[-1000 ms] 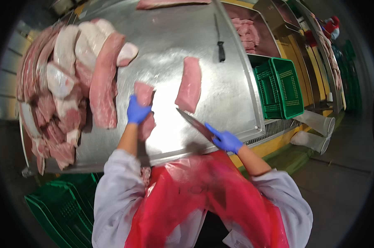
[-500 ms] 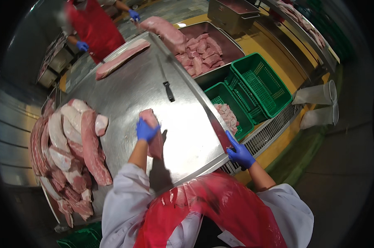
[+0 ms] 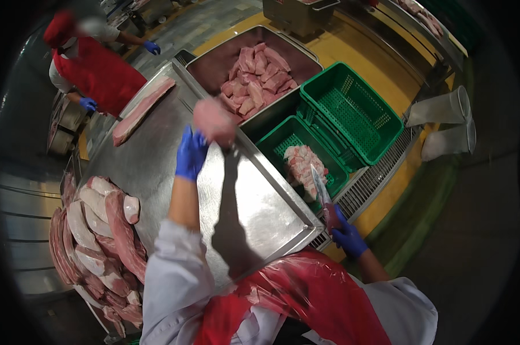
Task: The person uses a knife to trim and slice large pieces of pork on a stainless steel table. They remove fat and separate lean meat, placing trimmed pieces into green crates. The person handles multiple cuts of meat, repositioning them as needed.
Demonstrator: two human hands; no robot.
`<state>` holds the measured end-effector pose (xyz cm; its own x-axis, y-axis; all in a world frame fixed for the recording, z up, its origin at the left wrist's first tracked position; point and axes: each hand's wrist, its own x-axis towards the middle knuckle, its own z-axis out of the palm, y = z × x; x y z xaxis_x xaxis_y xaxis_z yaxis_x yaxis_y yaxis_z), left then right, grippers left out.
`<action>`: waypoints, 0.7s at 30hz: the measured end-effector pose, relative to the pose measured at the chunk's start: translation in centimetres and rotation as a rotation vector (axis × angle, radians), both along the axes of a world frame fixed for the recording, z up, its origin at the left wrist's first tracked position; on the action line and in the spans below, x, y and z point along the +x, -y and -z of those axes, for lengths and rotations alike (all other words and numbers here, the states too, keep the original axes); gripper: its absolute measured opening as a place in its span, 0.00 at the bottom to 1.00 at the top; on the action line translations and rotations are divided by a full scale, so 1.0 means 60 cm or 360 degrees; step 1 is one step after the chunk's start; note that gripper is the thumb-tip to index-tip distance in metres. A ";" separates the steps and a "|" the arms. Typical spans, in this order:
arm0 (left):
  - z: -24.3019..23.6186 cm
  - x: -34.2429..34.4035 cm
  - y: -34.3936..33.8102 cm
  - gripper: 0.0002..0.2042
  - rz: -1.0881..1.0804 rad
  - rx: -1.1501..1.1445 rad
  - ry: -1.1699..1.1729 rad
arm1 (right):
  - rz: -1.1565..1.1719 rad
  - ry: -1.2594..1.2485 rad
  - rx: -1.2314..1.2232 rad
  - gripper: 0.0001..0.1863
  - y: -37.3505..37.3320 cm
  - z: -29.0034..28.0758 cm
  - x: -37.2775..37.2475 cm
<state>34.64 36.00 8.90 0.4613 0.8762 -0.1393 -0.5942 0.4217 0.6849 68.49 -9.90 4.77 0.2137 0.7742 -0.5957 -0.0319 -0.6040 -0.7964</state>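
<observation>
A blurred piece of pink meat is in the air above the steel table, just beyond my blue-gloved left hand. That hand's fingers stretch upward at the meat's lower left edge, without wrapping round it. In my gloved right hand is a knife with a dark red handle. Its blade points away over the near green crate, in front of a heap of pale trimmings.
Beyond the table stands a metal bin with meat pieces. Another green crate adjoins the near one. Large cuts pile up at left; a long cut lies near a person in a red apron.
My left hand has moved forward, and the meat has come up off the table. My right hand has shifted lower, showing the knife blade. The large piece formerly over the bin no longer appears there.
</observation>
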 end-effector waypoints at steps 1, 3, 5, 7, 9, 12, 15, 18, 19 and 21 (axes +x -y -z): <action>0.026 0.001 -0.075 0.39 0.0017 0.0041 -0.0179 | -0.0054 -0.0008 0.0040 0.45 -0.019 0.002 0.008; 0.097 0.002 -0.099 0.47 -0.0332 0.0305 -0.1917 | -0.0052 -0.0001 0.0130 0.44 -0.043 -0.006 0.006; 0.149 0.024 -0.076 0.56 -0.0335 0.0290 -0.2965 | 0.0097 -0.0071 0.0172 0.43 -0.039 -0.013 -0.005; 0.168 0.042 -0.061 0.60 -0.0220 0.0358 -0.3104 | 0.0218 -0.0166 0.0281 0.43 -0.034 0.033 -0.001; 0.196 0.030 -0.050 0.58 -0.0209 0.0665 -0.3069 | 0.0171 -0.0018 0.0357 0.42 -0.033 0.058 0.011; 0.216 0.043 -0.042 0.55 -0.0332 0.0777 -0.2932 | 0.0212 -0.0115 0.0217 0.41 -0.021 0.006 0.009; 0.223 0.051 -0.065 0.53 -0.0360 0.0673 -0.2921 | 0.0212 -0.0113 0.0169 0.40 -0.033 -0.015 0.003; 0.172 0.117 -0.064 0.50 -0.0306 0.0653 -0.2846 | 0.0286 -0.0046 0.0183 0.40 -0.029 -0.024 -0.006; 0.172 0.118 -0.068 0.50 -0.0267 0.0602 -0.2810 | 0.0317 -0.0066 0.0197 0.38 -0.027 -0.022 -0.011; 0.196 0.095 -0.077 0.50 -0.0318 0.0434 -0.2706 | 0.0341 -0.0110 0.0178 0.35 -0.030 -0.020 -0.021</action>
<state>40.32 40.61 -2.86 -0.1418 0.9760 -0.1655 0.7842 0.2128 0.5829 67.23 -8.09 5.98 0.3415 0.7778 -0.5277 -0.2066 -0.4856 -0.8494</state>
